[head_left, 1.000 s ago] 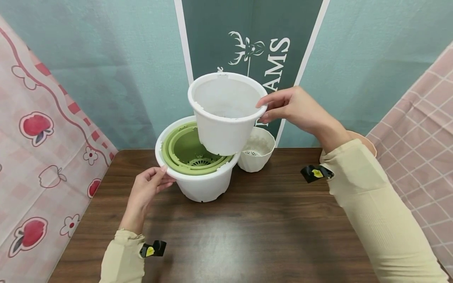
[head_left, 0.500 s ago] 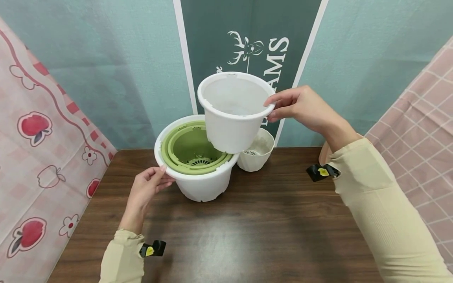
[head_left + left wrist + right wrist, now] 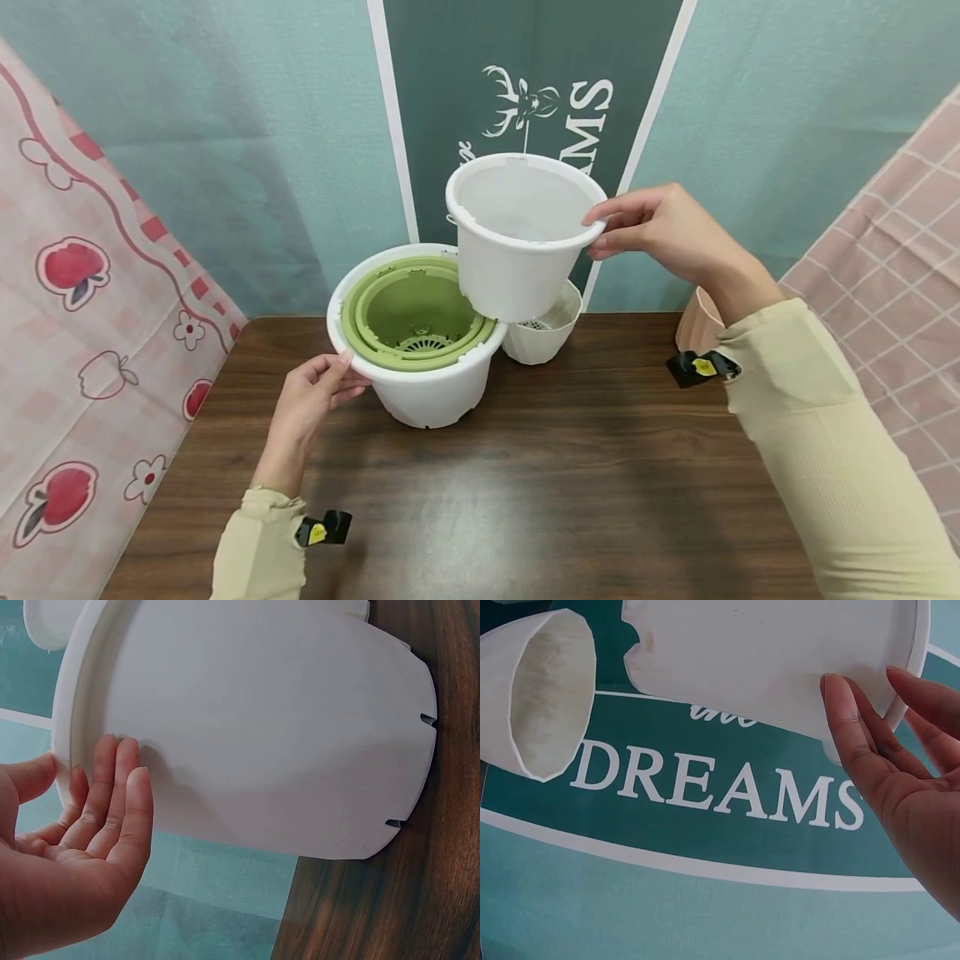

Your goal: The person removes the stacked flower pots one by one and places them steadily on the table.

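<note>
A white flower pot (image 3: 510,279) hangs in the air, its rim pinched on the right side by my right hand (image 3: 660,225). Its base overlaps the far right edge of a larger white flower pot (image 3: 431,400) in the head view. That larger pot stands on the table with green pots (image 3: 408,304) nested inside it, slots showing in the innermost bottom. My left hand (image 3: 318,396) holds the larger pot's rim at the front left, thumb on the rim and fingers below, as the left wrist view also shows. The right wrist view shows my right fingers (image 3: 844,712) against the lifted pot's wall.
A small faceted white pot (image 3: 542,333) with a perforated bottom stands behind, partly hidden by the lifted pot. A peach-coloured pot (image 3: 699,321) sits at the back right, partly behind my right forearm. Fabric (image 3: 315,150) hangs behind the wooden table (image 3: 525,500).
My right hand has carried the lifted white pot to the right, uncovering more of the green pots. The left hand and the larger pot have stayed in place.
</note>
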{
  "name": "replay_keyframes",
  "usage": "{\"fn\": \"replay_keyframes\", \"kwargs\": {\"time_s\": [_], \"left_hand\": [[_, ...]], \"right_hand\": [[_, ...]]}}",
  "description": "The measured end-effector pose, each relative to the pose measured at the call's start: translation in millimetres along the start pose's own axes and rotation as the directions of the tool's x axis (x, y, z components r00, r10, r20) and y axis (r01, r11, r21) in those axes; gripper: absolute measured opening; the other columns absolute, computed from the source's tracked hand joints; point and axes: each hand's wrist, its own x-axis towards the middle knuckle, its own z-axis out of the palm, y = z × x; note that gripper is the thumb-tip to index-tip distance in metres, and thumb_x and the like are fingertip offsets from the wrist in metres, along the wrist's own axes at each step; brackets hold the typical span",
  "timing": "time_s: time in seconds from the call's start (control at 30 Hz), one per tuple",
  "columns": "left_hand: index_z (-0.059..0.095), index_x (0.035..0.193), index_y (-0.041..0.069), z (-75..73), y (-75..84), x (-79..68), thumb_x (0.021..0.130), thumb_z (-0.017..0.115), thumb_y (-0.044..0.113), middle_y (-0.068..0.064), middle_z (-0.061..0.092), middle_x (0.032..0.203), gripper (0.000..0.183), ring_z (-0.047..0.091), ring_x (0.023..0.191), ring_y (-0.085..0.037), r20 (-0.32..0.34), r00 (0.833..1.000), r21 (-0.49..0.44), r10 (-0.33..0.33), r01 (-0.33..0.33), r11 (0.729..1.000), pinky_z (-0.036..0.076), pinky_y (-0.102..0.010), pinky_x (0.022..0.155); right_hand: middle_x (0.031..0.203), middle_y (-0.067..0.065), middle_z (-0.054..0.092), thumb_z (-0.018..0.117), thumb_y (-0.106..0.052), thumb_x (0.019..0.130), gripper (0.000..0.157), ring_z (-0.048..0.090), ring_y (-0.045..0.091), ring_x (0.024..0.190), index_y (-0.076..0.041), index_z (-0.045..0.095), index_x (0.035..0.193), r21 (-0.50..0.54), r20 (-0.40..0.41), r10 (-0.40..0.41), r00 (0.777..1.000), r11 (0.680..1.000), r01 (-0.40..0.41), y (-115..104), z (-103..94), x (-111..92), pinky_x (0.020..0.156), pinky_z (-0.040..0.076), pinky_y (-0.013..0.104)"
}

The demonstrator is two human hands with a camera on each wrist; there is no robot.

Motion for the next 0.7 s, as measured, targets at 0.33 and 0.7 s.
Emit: {"fn": "replay_keyframes", "kwargs": {"time_s": [0.33,0.7], "left_hand": [[0.056,0.088,0.001,-11.5,-23.6,14.6,0.093,0.055,0.025,-0.002,0.066,0.075,0.024,0.065,0.074,-0.013,0.042,0.997,-0.057,0.060,-0.058,0.997,0.054,-0.026,0.073],[0.055,0.085,0.004,0.4,0.5,-0.6,0.095,0.051,0.021,0.002,0.065,0.071,0.019,0.065,0.073,-0.011,-0.002,1.000,-0.013,0.002,-0.002,1.000,0.054,-0.026,0.074]], "right_hand": [[0.080,0.008,0.068,0.066,0.002,0.081,0.019,0.067,0.020,0.074,-0.006,0.069,0.098,0.044,-0.008,0.003,1.000,0.999,-0.003,8.8,-11.9,-6.0,0.075,0.053,0.024],[0.083,0.008,0.069,0.068,0.001,0.080,0.021,0.066,0.018,0.075,0.001,0.066,0.101,0.045,-0.020,0.005,1.000,0.999,-0.004,14.0,-19.2,-12.3,0.075,0.053,0.024]]}}
